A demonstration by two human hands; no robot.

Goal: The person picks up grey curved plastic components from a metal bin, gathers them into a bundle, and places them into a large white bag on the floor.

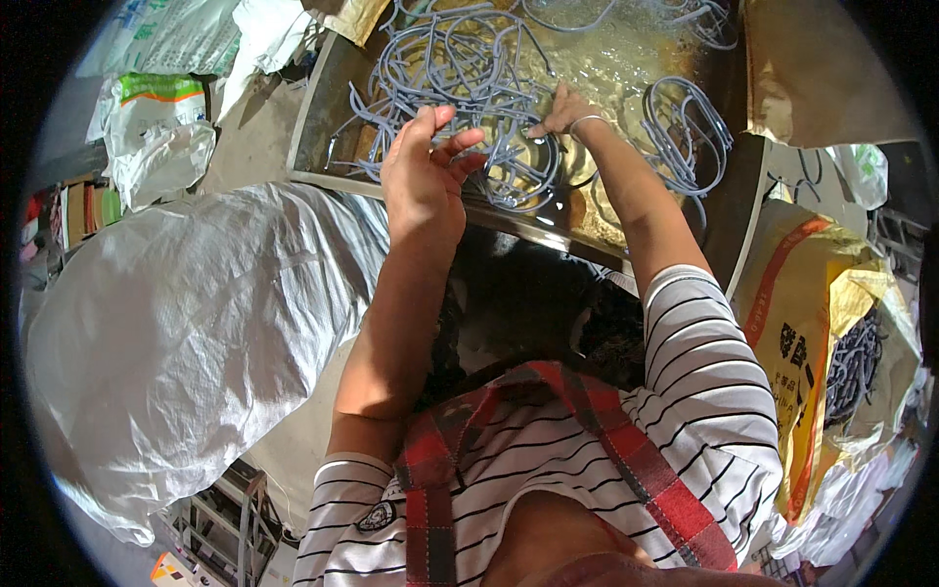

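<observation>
A metal tank (733,158) of shallow water stands before me, with a tangled heap of thin grey-blue rubber or plastic tubing (447,70) in its left half. My left hand (429,165) is raised at the near edge of the tank, its fingers apart and curled, with nothing seen between them. My right hand (565,114) reaches down at the right side of the heap, a bracelet on its wrist; its fingertips are spread and meet the tubing, but whether they grip a strand cannot be told. A looped bundle of similar tubing (689,136) lies to the right of my right forearm.
A big white woven sack (191,323) bulges at the left of the tank. On the right stands an open yellow printed sack (788,330) holding short dark pieces (855,367). Brown sheeting (829,70) covers the tank's upper right side. Plastic bags (158,139) lie at the upper left.
</observation>
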